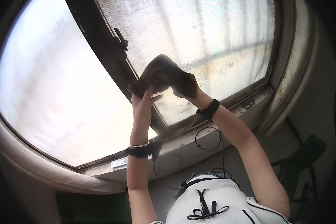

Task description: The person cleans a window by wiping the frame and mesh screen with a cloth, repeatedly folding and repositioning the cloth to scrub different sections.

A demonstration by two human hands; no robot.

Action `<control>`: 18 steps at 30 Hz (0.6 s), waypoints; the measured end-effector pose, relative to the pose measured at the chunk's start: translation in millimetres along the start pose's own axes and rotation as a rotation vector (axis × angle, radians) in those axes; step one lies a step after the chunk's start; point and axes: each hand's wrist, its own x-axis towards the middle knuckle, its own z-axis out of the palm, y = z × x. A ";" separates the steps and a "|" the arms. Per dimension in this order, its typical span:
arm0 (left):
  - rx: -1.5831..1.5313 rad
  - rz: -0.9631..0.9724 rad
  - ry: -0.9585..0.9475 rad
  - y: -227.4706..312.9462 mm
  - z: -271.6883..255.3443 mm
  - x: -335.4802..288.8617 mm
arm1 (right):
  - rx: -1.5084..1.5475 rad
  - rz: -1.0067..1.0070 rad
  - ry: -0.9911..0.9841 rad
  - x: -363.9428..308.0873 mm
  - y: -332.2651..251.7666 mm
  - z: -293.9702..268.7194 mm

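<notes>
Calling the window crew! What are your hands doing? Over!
Left grip holding dark cloth. Right grip mostly hidden by it. Cloth bunched between both, in front of window. Nothing visible blocking it.

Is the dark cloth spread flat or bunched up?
Bunched up: the dark cloth arches from the left hand with a crumpled, uneven outline, not lying flat.

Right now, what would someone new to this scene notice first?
Probably the dark cloth near the middle of the picture, with the left hand at its lower left edge, standing out against the bright, cloudy window behind it. The eye may then drop to the white top at the bottom, with its black bow at the front.
</notes>
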 end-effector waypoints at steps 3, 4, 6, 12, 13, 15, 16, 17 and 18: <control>0.047 -0.099 -0.129 0.2 -5.2 -5.0 | -0.037 0.041 -0.120 0.5 13.8 13.6; 0.043 -0.097 -0.138 5.0 0.5 -1.9 | -0.104 -0.283 0.159 8.4 29.7 17.7; 0.098 -0.087 -0.290 19.1 3.3 1.6 | 0.344 -0.126 -0.021 17.6 25.9 3.3; 0.243 0.174 -0.285 75.2 21.0 38.6 | 0.318 -0.447 0.257 68.7 -22.2 -29.7; 0.223 0.212 -0.283 79.5 21.3 41.5 | 0.386 -0.415 0.222 64.3 -26.8 -29.0; 0.192 0.235 -0.261 68.0 24.1 41.7 | 0.635 -0.114 0.019 48.6 -36.7 -33.6; 0.165 0.253 -0.226 56.7 22.4 40.9 | 0.815 0.160 -0.156 38.4 -40.6 -33.4; 0.253 0.316 -0.213 39.3 25.5 42.6 | 0.352 0.019 -0.038 27.3 -15.6 -17.8; 0.311 0.364 -0.164 26.4 24.8 39.4 | -0.035 0.106 -0.185 19.4 21.7 7.5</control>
